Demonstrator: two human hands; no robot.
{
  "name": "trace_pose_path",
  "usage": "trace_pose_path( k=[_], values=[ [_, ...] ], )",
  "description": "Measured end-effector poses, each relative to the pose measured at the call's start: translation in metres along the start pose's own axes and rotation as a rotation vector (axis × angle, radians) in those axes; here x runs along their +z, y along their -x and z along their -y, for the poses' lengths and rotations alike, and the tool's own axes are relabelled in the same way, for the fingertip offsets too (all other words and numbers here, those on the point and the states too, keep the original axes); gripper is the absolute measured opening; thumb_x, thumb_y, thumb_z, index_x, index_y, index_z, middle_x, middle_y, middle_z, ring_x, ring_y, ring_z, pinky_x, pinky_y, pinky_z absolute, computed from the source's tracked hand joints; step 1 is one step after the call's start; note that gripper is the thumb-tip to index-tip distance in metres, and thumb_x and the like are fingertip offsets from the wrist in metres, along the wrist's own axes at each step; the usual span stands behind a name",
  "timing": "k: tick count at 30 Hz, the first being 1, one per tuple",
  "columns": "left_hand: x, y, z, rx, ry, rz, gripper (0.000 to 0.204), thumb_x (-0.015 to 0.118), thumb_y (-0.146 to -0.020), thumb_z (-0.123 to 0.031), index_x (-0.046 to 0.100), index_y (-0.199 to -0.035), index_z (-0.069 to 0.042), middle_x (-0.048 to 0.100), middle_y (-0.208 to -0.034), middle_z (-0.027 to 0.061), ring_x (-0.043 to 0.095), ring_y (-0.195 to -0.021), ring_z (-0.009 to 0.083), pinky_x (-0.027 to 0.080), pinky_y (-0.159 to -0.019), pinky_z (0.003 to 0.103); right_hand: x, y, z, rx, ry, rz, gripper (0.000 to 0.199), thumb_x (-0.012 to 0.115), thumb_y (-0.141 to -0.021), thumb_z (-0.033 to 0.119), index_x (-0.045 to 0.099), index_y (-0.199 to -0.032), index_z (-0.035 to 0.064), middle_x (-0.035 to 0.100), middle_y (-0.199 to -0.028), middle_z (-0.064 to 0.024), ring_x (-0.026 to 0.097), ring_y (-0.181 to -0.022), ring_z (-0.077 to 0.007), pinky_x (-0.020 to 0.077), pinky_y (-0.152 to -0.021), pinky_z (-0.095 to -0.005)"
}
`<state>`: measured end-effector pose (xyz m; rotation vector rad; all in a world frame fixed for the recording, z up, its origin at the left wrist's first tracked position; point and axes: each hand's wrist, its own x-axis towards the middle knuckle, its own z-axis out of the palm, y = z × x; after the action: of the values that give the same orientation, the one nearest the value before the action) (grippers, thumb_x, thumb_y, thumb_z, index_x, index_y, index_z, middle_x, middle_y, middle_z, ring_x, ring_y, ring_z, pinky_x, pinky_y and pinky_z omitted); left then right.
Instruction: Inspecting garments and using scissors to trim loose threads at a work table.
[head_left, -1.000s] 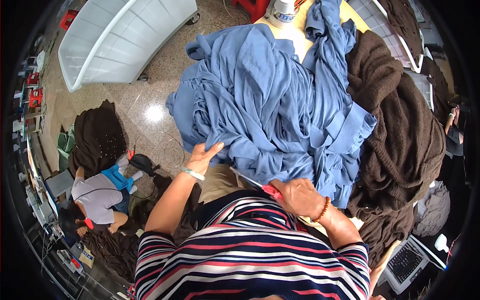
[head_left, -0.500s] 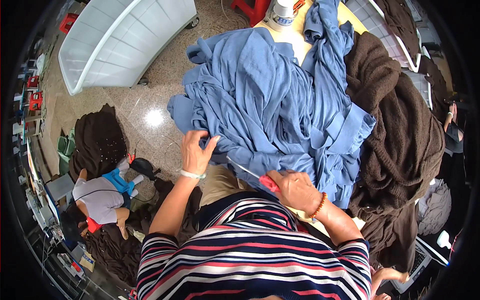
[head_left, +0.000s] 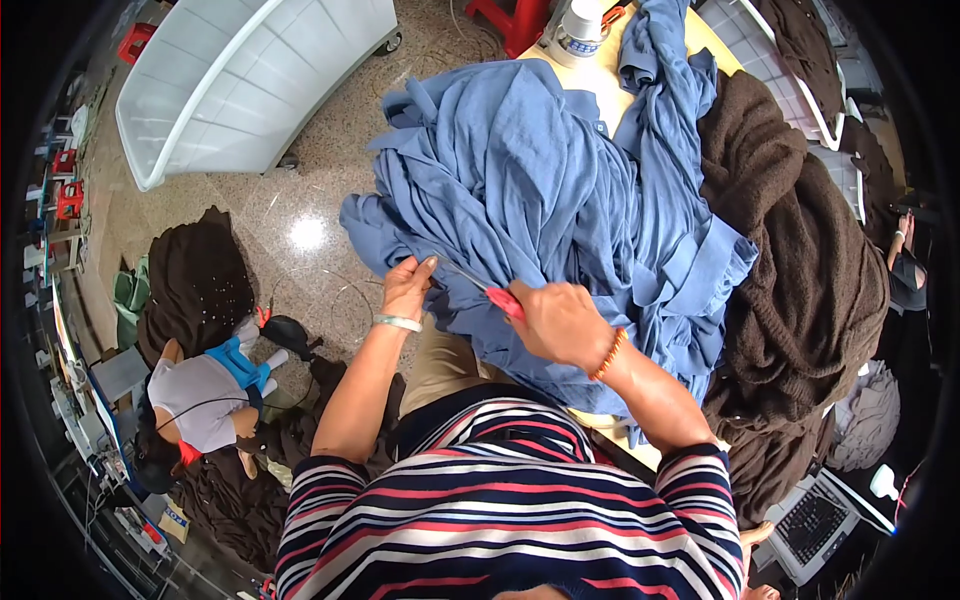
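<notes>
A heap of blue knit garments (head_left: 520,165) lies in front of me, spilling over the left edge of the light yellow table (head_left: 590,72). My right hand (head_left: 562,322) is closed round a thin metal-shafted tool with a red handle (head_left: 506,303), held above the near part of the heap. The shaft points left and up to my left hand (head_left: 405,290). There my left thumb and fingers are pinched together at the heap's left edge, by the tool's tip. What lies between those fingertips is too small to make out.
A brown knit pile (head_left: 785,210) borders the blue heap on the right. A white bottle (head_left: 580,32) stands on the table's far end. At the far left is a wheeled white bin (head_left: 250,90). Another person (head_left: 200,400) is bent over dark cloth at the lower left.
My left hand has gone from spread fingers to a pinch and moved slightly right. My right hand has brought the red-handled tool up and left, its tip now at the left fingers.
</notes>
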<state>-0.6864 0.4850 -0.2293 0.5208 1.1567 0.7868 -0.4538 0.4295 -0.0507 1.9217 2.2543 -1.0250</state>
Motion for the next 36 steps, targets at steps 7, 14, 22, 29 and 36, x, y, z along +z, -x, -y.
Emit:
trace_pose_path(
  k=[7, 14, 22, 29, 36],
  values=[
    [0.008, 0.007, -0.021, -0.161, 0.271, -0.037, 0.006, 0.067, -0.092, -0.013, 0.062, -0.094, -0.009, 0.064, -0.089, -0.0011, 0.06, -0.068, 0.012, 0.045, -0.056, 0.026, -0.001, 0.021, -0.003, 0.012, 0.014, 0.283, 0.027, 0.06, -0.088, 0.027, 0.059, -0.098, 0.0022, 0.068, -0.077, -0.0204, 0.068, -0.075, -0.0384, 0.0532, -0.066, -0.0483],
    [-0.019, 0.018, -0.019, -0.242, 0.126, 0.174, 0.012, 0.064, -0.093, -0.014, 0.063, -0.103, -0.007, 0.068, -0.098, 0.0065, 0.068, -0.089, 0.0206, 0.058, -0.073, 0.037, 0.012, 0.018, -0.005, -0.095, -0.165, 0.029, 0.027, 0.063, -0.087, 0.022, 0.056, -0.108, 0.0074, 0.065, -0.075, -0.0202, 0.066, -0.074, -0.0384, 0.0516, -0.064, -0.0494],
    [-0.073, 0.106, 0.047, -0.516, -0.208, 0.016, 0.026, 0.067, -0.093, -0.022, 0.067, -0.104, 0.001, 0.069, -0.092, 0.003, 0.065, -0.079, 0.0121, 0.055, -0.078, 0.031, 0.051, 0.048, -0.035, 0.009, -0.11, -0.052, 0.026, 0.062, -0.087, 0.022, 0.056, -0.108, 0.0076, 0.065, -0.075, -0.02, 0.066, -0.071, -0.0367, 0.0515, -0.061, -0.048],
    [-0.104, 0.062, 0.05, -0.199, -0.707, -0.006, 0.025, 0.072, -0.088, -0.024, 0.068, -0.085, 0.0, 0.066, -0.075, 0.0031, 0.061, -0.068, 0.0119, 0.049, -0.064, 0.029, 0.047, 0.039, -0.035, 0.029, -0.132, -0.07, 0.032, 0.065, -0.086, 0.024, 0.057, -0.113, 0.0072, 0.065, -0.077, -0.0204, 0.065, -0.071, -0.0374, 0.0511, -0.063, -0.0452],
    [-0.083, 0.005, -0.031, 0.743, -1.247, -0.243, 0.066, 0.08, -0.077, -0.02, 0.047, -0.129, 0.002, 0.063, -0.101, 0.0102, 0.061, -0.09, 0.0202, 0.05, -0.078, 0.033, 0.038, 0.031, -0.035, 0.095, -0.189, -0.097, 0.035, 0.064, -0.082, 0.016, 0.056, -0.116, 0.0091, 0.066, -0.08, -0.0179, 0.065, -0.076, -0.0361, 0.0519, -0.067, -0.0453]
  ],
)
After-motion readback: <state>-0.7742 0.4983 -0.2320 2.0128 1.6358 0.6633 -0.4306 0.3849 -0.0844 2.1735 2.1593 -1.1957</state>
